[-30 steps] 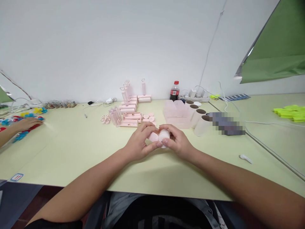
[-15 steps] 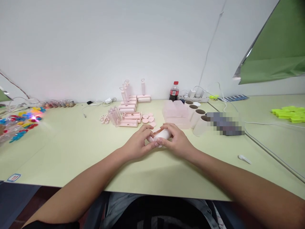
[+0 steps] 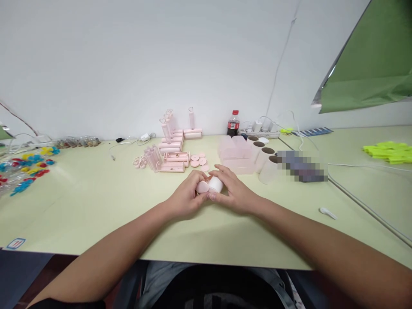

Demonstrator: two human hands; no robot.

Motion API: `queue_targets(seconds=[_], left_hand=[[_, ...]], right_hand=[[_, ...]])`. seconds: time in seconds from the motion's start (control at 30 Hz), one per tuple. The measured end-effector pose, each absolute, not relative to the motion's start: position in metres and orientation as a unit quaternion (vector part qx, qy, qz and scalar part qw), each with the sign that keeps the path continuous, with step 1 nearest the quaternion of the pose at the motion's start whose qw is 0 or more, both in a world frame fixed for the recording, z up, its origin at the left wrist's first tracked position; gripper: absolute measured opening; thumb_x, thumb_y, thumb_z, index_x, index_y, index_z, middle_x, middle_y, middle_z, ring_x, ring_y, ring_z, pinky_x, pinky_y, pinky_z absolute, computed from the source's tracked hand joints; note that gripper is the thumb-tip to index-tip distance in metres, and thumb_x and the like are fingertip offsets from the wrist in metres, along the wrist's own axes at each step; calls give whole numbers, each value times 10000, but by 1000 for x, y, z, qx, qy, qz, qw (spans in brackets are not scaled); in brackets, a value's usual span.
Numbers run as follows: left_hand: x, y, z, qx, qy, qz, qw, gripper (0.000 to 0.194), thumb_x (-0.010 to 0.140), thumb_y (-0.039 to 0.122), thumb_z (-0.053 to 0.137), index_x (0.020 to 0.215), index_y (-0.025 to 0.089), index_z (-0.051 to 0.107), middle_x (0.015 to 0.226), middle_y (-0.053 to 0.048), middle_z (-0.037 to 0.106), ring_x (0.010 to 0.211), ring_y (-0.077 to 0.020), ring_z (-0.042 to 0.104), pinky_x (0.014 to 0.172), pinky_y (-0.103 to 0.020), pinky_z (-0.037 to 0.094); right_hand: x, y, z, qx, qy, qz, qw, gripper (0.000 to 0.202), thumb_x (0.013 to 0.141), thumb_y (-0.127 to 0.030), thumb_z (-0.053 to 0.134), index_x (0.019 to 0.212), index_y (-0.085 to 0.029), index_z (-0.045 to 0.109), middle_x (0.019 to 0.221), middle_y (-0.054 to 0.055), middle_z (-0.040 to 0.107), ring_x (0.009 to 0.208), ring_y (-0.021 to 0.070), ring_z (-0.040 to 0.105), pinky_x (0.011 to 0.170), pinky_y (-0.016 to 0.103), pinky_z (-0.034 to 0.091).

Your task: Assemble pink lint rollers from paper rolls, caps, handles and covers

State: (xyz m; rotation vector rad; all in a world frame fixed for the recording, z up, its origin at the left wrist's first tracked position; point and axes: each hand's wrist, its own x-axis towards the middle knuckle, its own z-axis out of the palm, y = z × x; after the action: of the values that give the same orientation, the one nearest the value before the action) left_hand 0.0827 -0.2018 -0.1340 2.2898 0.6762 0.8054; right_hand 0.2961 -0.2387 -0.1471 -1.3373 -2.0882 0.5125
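Both of my hands meet low over the table, just in front of the pink parts. My right hand (image 3: 238,193) has its fingers and thumb curled around a short white roll (image 3: 216,185). In my left hand (image 3: 187,195) is a pink round cap (image 3: 202,187), pinched against the near end of the roll. Whether the cap is joined to a larger pink part is hidden by the fingers. Beyond the hands lie loose pink discs (image 3: 195,163) and pink roller cases (image 3: 172,166), with clear pink tubes (image 3: 152,159) and heart-shaped rings (image 3: 139,162) to their left.
Heart-topped pink handles (image 3: 165,131) stand among pink rollers (image 3: 170,146) by the wall. Translucent pink boxes (image 3: 236,154) and several white tubes (image 3: 269,169) stand to the right, near a cola bottle (image 3: 233,124) and a power strip (image 3: 264,134). A white plastic piece (image 3: 328,213) lies at right.
The white roll has turned in my hands so that its end and the pink cap face me more. An orange-brown part seen between my hands is now hidden.
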Motion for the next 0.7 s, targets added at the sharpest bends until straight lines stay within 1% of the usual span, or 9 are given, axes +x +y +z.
queue_targets(seconds=[0.1,0.17,0.27,0.33,0.47,0.53,0.7], left_hand=[[82,-200,-136,854,255,312,330,306,901,419,563,1092,202,463,1056,-61,518,757,-147,467,644,-282,406],[81,-199,-136,848,252,320,339,315,903,425,561,1105,203,464,1067,-61,514,771,-147,476,653,-280,415],[80,-197,-137,843,248,323,352,318,901,446,560,1086,204,467,1089,-65,508,796,-150,490,659,-275,424],[80,-197,-137,835,251,317,373,333,902,462,556,1094,207,464,1076,-60,504,786,-145,494,651,-268,424],[81,-200,-139,811,249,320,421,360,903,487,551,1100,200,457,1046,-54,496,748,-130,482,623,-258,409],[82,-200,-140,813,241,326,418,360,901,496,551,1077,195,461,1042,-57,492,742,-128,468,620,-258,405],[84,-201,-140,839,203,371,343,355,907,513,530,1045,190,477,1008,-63,478,755,-142,442,621,-261,407]], right_hand=[[296,-238,-144,-513,-786,182,294,738,807,-648,608,1395,-231,449,1542,174,278,1412,375,253,1080,576,293],[294,-238,-142,-521,-781,174,298,713,805,-657,603,1359,-224,483,1503,175,334,1375,375,304,1065,565,308],[292,-238,-140,-525,-777,159,309,612,801,-671,597,1231,-236,565,1365,150,464,1261,359,411,1019,535,351],[291,-238,-139,-519,-782,148,313,579,793,-681,599,1157,-231,585,1255,132,526,1156,337,470,977,507,381],[291,-238,-137,-512,-790,124,315,563,794,-695,585,1088,-215,577,1138,115,570,1011,298,504,905,459,409],[291,-239,-137,-515,-792,103,312,574,790,-708,580,1078,-212,574,1115,114,571,984,291,499,887,451,410],[290,-241,-136,-517,-798,58,304,610,797,-735,537,1089,-200,568,1090,116,560,954,283,486,851,439,411]])
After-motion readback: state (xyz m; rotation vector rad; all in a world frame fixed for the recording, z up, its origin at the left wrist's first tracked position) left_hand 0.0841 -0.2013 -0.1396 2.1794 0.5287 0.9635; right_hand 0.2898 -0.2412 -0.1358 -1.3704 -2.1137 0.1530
